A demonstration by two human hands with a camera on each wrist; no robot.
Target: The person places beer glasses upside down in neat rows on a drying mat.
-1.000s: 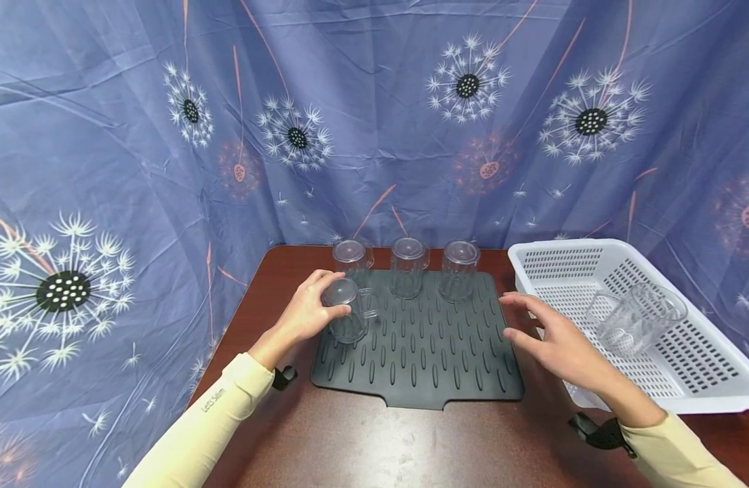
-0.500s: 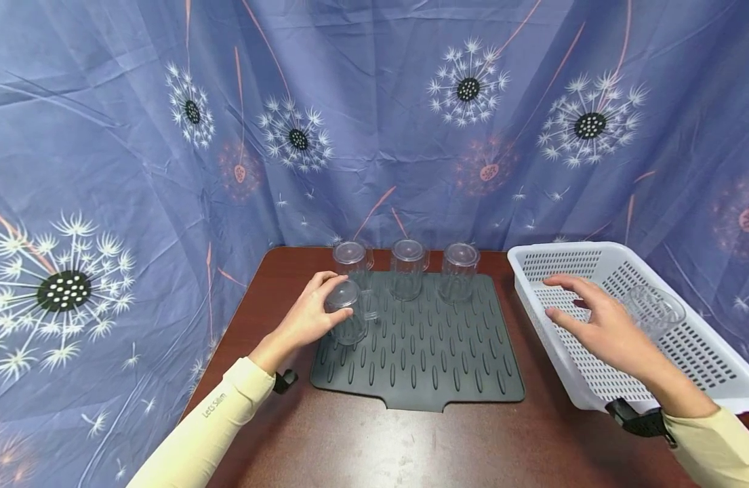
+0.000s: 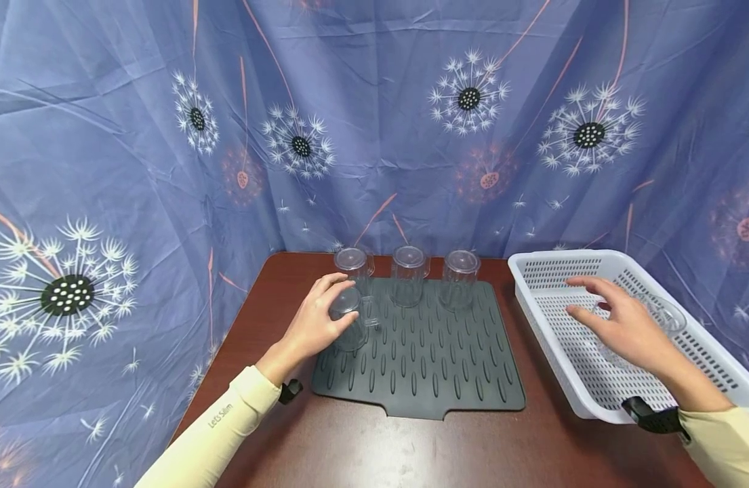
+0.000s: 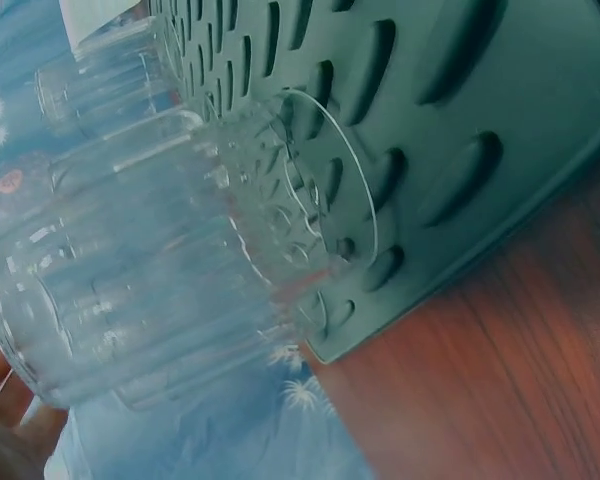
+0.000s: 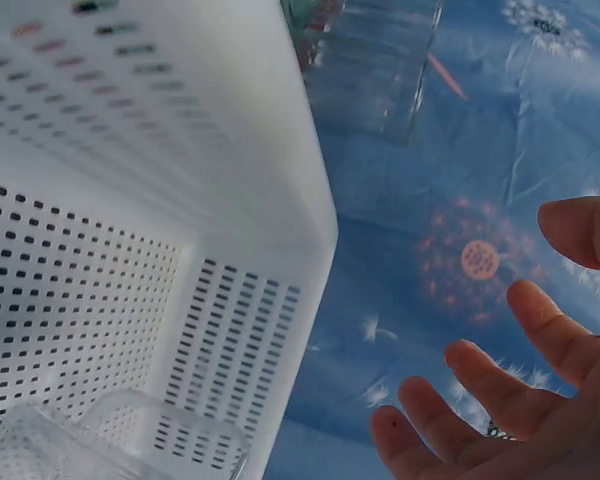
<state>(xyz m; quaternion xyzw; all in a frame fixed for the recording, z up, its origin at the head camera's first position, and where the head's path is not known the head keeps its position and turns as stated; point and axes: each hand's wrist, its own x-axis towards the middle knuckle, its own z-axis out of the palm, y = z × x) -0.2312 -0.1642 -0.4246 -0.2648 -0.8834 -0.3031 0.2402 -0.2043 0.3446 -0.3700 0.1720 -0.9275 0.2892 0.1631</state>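
In the head view, my left hand [image 3: 316, 322] holds an upside-down clear mug [image 3: 350, 335] on the front left of the dark ribbed drying mat [image 3: 417, 407]. Thumb and fingers curve round its base, and its handle points right. The left wrist view shows that mug [image 4: 150, 290] with its rim down on the mat and fingertips [image 4: 10, 390] beside its base. My right hand [image 3: 630, 329] is over the white perforated basket [image 3: 584, 400], fingers spread, nothing held. Partly hidden behind it, another clear mug [image 3: 663, 315] lies tilted in the basket.
Along the mat's back edge stand three upside-down mugs, the left one [image 3: 352, 261], the middle one [image 3: 407, 278] and the right one [image 3: 459, 281]. A blue dandelion-print curtain [image 3: 374, 122] hangs behind the brown table [image 3: 405, 454].
My right hand has moved right, from beside the mat's right edge to over the basket and the mug in it. My left hand stays at its mug. The head view has tilted slightly.
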